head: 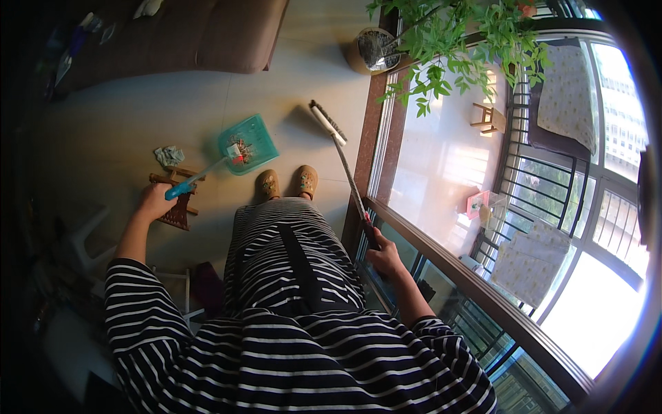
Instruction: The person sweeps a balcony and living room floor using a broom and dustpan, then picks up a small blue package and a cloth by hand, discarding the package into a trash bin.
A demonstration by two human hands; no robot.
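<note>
My left hand (158, 201) grips the blue handle end of a long-handled teal dustpan (261, 137). Brown debris and a white and red scrap (235, 153) lie in its pan, which is in front of my feet. In my right hand (384, 254) is the dark grip of a broom (328, 121). The broom's white head with dark bristles is ahead and to the right of the pan, apart from it, near the sliding-door track.
A small wooden stool (178, 209) and a crumpled cloth (169, 156) are at left. The brown sofa (207, 36) stands ahead. A potted plant (375, 52) is beside the door track (380, 139). Beyond, the balcony holds another wooden stool (489, 120) and a pink-based clear box (480, 205).
</note>
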